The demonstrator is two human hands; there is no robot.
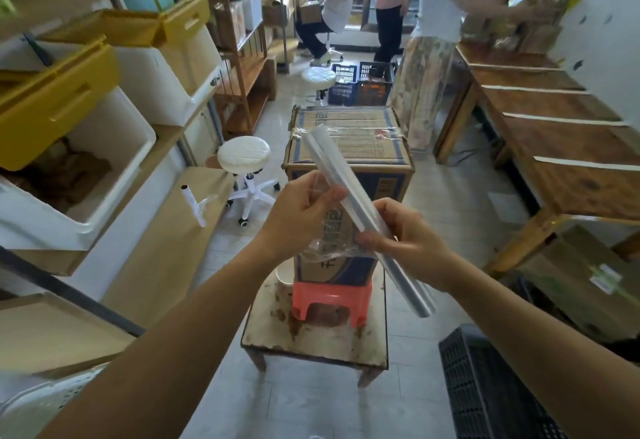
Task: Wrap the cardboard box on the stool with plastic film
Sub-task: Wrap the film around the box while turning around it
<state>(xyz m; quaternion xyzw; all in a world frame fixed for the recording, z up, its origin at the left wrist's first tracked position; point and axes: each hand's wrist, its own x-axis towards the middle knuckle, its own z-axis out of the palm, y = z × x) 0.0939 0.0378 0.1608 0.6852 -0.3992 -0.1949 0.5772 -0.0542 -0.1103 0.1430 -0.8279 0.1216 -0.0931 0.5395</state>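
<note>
A tall cardboard box with blue print stands on a small red plastic stool, which rests on a worn low table. A band of clear film crosses the box's top. A long roll of plastic film slants in front of the box, upper left to lower right. My right hand grips the roll near its middle. My left hand pinches the loose film end beside the roll; crumpled film hangs below between my hands.
Shelves with yellow-lidded white bins line the left. A white swivel stool stands left of the box. Wooden tables run along the right. Black crate at lower right. Three people work at the far end, near crates.
</note>
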